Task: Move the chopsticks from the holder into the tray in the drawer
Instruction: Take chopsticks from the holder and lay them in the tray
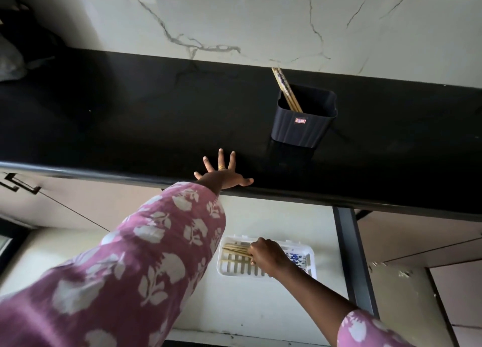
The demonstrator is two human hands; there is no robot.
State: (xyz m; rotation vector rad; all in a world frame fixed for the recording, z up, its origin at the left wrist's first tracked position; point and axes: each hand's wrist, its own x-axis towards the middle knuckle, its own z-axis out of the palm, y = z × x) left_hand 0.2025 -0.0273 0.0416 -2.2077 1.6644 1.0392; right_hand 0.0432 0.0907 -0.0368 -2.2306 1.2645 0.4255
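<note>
- Some chopsticks (236, 250) lie in the white tray (309, 268) in the drawer (260, 307); two more (285, 90) lean in the dark holder (302, 127).
- The right hand (264, 255) clasps the tray bundle, probably laying it flat.
- The left hand (221, 175) rests splayed, holding nothing, on the black tabletop (130, 111), seemingly bracing the reach.

A glossy black countertop (130, 106) runs beneath a white marble backsplash (234, 15) with grey veins; pale cabinet doors (417, 237) below; a grey bag (10, 59) far left.

White tray (266, 275), black holder (303, 122), pink floral sleeve (146, 255).
</note>
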